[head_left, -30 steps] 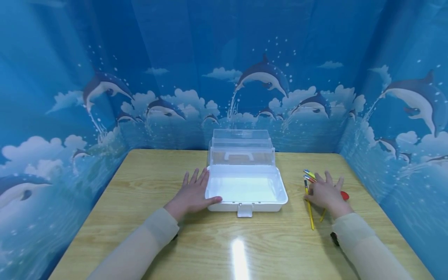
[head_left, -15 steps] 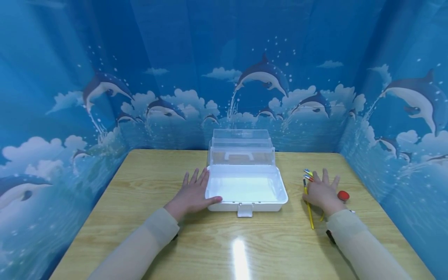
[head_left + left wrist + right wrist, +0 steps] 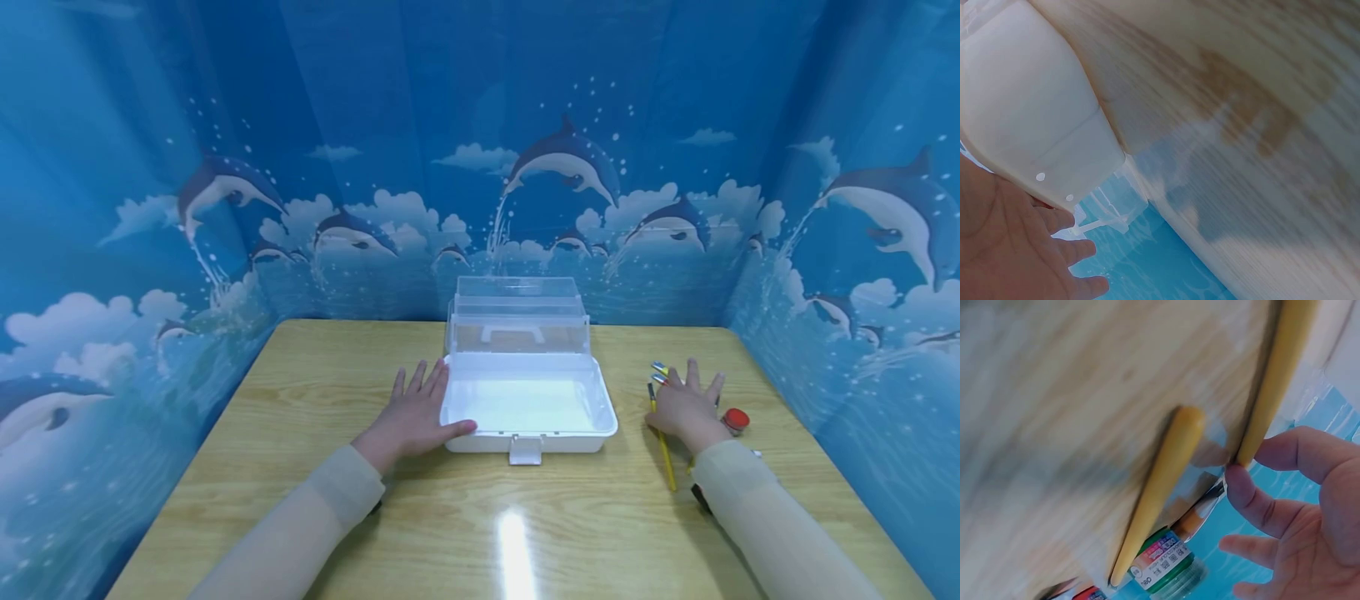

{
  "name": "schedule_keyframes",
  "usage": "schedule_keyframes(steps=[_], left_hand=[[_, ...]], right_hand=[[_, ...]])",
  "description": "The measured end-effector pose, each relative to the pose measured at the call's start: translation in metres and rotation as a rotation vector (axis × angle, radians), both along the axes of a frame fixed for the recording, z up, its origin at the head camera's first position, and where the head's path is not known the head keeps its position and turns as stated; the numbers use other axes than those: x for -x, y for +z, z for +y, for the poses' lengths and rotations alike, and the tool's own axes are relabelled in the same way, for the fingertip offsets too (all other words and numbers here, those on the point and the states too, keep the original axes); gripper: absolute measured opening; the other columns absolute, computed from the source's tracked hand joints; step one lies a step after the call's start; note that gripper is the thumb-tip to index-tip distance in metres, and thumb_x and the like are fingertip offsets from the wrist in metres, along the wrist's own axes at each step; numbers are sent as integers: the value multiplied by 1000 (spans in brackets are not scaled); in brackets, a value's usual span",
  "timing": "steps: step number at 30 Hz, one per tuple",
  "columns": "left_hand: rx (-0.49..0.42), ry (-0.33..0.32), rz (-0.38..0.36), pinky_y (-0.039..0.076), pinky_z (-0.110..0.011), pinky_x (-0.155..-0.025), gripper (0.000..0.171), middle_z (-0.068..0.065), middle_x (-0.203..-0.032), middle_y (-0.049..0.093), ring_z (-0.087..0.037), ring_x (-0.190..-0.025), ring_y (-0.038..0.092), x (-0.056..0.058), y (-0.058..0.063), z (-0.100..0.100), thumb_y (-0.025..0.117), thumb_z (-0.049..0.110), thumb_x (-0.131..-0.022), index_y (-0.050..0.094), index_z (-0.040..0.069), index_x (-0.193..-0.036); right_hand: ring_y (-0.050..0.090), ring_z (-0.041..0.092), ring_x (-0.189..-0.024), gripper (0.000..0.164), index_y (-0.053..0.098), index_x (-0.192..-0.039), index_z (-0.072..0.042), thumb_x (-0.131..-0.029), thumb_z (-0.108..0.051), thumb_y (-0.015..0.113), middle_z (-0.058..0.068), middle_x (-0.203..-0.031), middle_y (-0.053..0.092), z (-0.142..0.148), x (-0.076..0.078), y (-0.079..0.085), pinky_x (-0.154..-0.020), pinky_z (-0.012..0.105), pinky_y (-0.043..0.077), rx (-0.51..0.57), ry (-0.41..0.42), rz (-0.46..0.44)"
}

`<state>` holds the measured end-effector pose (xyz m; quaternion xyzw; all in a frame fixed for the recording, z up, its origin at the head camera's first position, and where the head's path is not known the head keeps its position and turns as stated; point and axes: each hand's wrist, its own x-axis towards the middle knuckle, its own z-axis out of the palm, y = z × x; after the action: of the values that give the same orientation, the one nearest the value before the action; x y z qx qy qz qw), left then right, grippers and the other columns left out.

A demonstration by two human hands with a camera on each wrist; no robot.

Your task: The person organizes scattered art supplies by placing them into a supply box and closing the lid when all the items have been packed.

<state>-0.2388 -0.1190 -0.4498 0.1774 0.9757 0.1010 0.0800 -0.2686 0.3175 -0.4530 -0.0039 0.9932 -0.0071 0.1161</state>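
My left hand (image 3: 411, 421) lies with spread fingers along the left side of an open white plastic box (image 3: 529, 444), its thumb on the front rim. In the left wrist view those fingers (image 3: 1072, 251) are straight against the box wall. Over at the right, my right hand (image 3: 686, 410) pinches a yellow-handled paintbrush (image 3: 667, 467) between thumb and index finger, the other fingers held out. The right wrist view shows this pinched paintbrush (image 3: 1282, 369) close over the table. A second yellow-handled brush (image 3: 1160, 487) lies beside it, partly under the hand in the head view.
A red-lidded jar (image 3: 736, 420) stands right of my right hand. A green labelled jar (image 3: 1169, 565) shows in the right wrist view. Two thin coloured items (image 3: 660, 372) lie beyond the fingers. The box's clear lid (image 3: 519, 312) is tilted back near the dolphin-print curtain (image 3: 412, 167).
My right hand has shifted slightly left, uncovering more of the red-lidded jar. The pinched paintbrush has turned a little. My left hand and the box have stayed put.
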Motion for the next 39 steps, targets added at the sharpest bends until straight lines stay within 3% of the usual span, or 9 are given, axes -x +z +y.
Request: schedule_keyframes(steps=[11, 18, 31, 39], left_hand=[[-2, -4, -8, -11, -56, -119, 114, -8, -167, -4, -34, -152, -7, 0, -1, 0, 31, 88, -85, -1, 8, -160], [-11, -10, -12, -11, -56, -119, 113, -9, -167, -4, -35, -153, -7, 0, 0, 1, 34, 85, -86, 1, 7, -160], [-16, -2, -15, -11, -56, -119, 111, -8, -167, -4, -34, -152, -7, 1, -2, 0, 36, 84, -87, -1, 8, -160], [-20, -17, -8, -10, -56, -119, 112, -8, -167, -4, -36, -152, -5, 0, -1, -1, 35, 85, -87, -2, 7, -160]], right_hand=[[-17, 57, -142, 39, 74, -106, 4, -87, -30, 70, 42, -152, 20, -3, 2, 2, -96, 78, -25, 13, -18, -32], [-16, 58, -142, 42, 72, -108, 5, -86, -30, 71, 41, -153, 18, -4, 2, 6, -96, 79, -24, 37, -5, 3], [-20, 57, -141, 41, 73, -97, 5, -90, -36, 70, 40, -155, 13, -5, -3, 38, -95, 78, -25, 77, -11, 73], [-28, 54, -140, 35, 69, -69, -10, -92, -36, 66, 39, -156, 10, -2, -5, 55, -89, 72, -34, 103, 4, 138]])
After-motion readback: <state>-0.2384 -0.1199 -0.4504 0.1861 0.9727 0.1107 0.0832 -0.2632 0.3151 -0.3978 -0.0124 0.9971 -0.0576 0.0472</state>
